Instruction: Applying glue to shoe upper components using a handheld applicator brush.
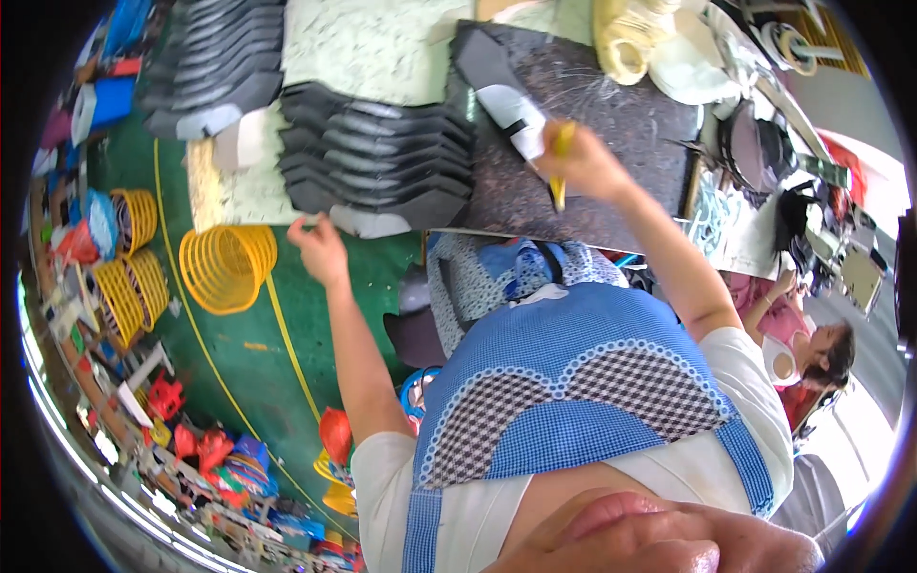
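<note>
My right hand [587, 167] is closed around a slim yellow tool [561, 172] with a pale tip pointing down; its exact kind does not show. It is over a dark, scratched board [611, 124], beside a single bent black sheet piece [487, 62] with a shiny grey-white patch. My left hand [322, 253] is by the table's near edge, fingers slightly apart and nothing visible in them. Its fingertips come close to the near corner of a fanned row of similar black pieces [382, 162]; whether they touch cannot be made out.
Another fanned row of black pieces [215, 67] lies farther left. A cream roll [626, 48] stands at the back right. Below the table's left edge, a yellow basket [227, 267] sits on the green floor [229, 353]. A co-worker [798, 334] is at the right.
</note>
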The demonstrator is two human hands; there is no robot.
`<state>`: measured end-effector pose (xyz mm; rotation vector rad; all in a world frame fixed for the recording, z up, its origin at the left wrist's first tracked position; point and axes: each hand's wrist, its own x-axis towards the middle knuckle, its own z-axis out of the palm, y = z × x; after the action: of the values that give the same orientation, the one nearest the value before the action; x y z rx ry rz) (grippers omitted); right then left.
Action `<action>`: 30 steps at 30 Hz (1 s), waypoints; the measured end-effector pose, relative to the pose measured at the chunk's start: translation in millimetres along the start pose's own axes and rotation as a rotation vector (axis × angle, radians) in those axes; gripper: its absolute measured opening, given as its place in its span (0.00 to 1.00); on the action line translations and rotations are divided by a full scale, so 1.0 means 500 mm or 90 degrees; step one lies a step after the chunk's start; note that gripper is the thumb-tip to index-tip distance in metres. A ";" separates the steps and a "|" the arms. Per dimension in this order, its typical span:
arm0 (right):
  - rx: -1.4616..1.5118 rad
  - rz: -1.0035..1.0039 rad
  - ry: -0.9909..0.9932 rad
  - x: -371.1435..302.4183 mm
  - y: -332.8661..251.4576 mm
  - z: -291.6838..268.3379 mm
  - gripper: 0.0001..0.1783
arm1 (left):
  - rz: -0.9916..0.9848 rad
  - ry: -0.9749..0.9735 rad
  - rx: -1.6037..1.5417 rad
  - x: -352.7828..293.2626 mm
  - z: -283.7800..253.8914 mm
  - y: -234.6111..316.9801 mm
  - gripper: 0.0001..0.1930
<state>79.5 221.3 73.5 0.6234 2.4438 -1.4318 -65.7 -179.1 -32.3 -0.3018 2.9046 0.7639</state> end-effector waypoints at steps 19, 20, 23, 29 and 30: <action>0.431 0.113 0.118 0.055 0.205 -0.259 0.22 | 0.042 -0.442 -0.514 -0.162 0.234 0.481 0.25; 0.441 0.095 0.064 0.074 0.162 -0.214 0.23 | 0.022 -0.450 -0.492 -0.159 0.234 0.481 0.25; 0.215 -0.014 0.035 0.194 0.089 -0.119 0.20 | 0.007 -0.478 -0.473 -0.149 0.238 0.469 0.22; 0.075 -0.182 0.296 0.295 0.044 -0.086 0.19 | -0.001 -0.551 -0.425 -0.137 0.240 0.477 0.18; 0.091 -0.144 0.215 0.264 0.057 -0.085 0.18 | -0.002 -0.555 -0.425 -0.136 0.243 0.474 0.18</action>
<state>-22.9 302.3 18.2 0.6865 2.7620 -1.7231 -44.1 94.5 -13.8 -0.0032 1.7894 1.4074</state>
